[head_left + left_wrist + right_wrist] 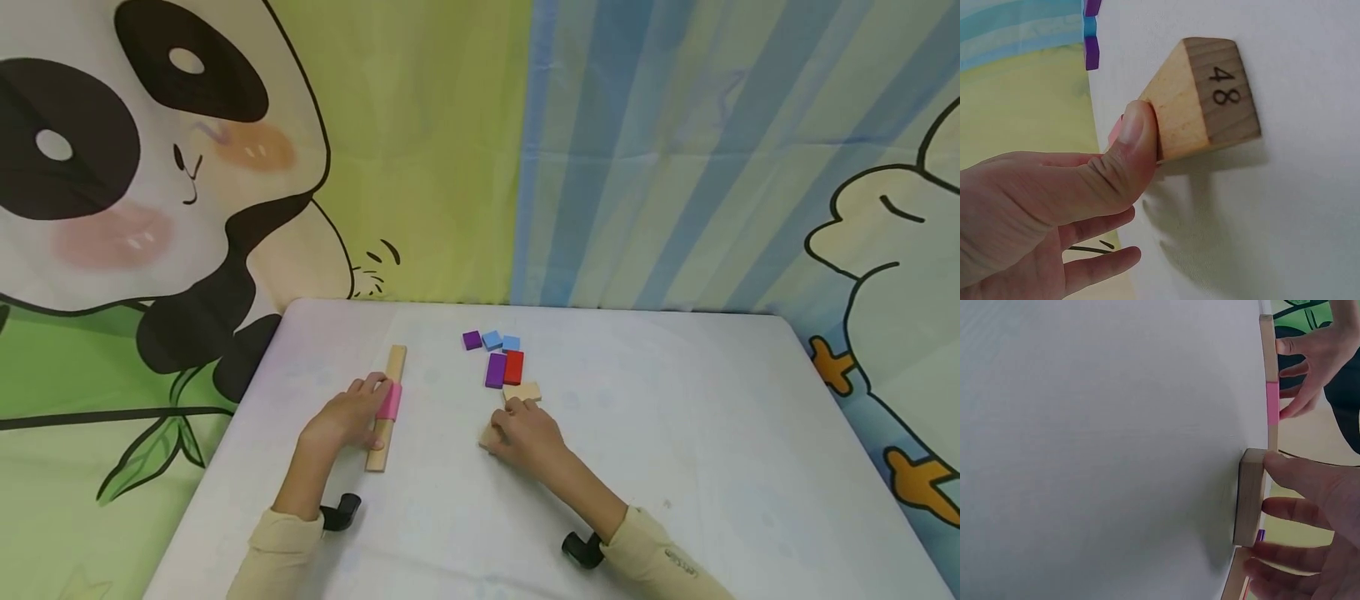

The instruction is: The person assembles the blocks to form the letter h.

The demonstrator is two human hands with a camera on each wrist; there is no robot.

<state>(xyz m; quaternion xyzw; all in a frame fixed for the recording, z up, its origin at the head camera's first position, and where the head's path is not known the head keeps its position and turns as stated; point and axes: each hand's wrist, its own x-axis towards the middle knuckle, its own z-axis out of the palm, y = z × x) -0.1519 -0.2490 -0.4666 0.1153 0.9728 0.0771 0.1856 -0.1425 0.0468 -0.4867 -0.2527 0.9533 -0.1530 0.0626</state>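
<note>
On the left of the table, two wooden blocks and a pink block [389, 402] lie end to end in a strip. My left hand [351, 415] rests on this strip: the fingers touch around the pink block, and the thumb lies on the nearer wooden block [1182, 106], whose end is marked 48. My right hand [528, 437] holds a small wooden block [1250, 499] by its ends, between thumb and fingers, low over the table. Just beyond those fingers lies another wooden block [525, 391], partly covered by the hand in the head view.
Behind the right hand are a red block [513, 367], a larger purple block [496, 371], two small blue blocks [492, 340] and a small purple block [472, 340]. The white table [675, 400] ends at a printed cloth backdrop [420, 150]. Black devices [341, 512] sit at both wrists.
</note>
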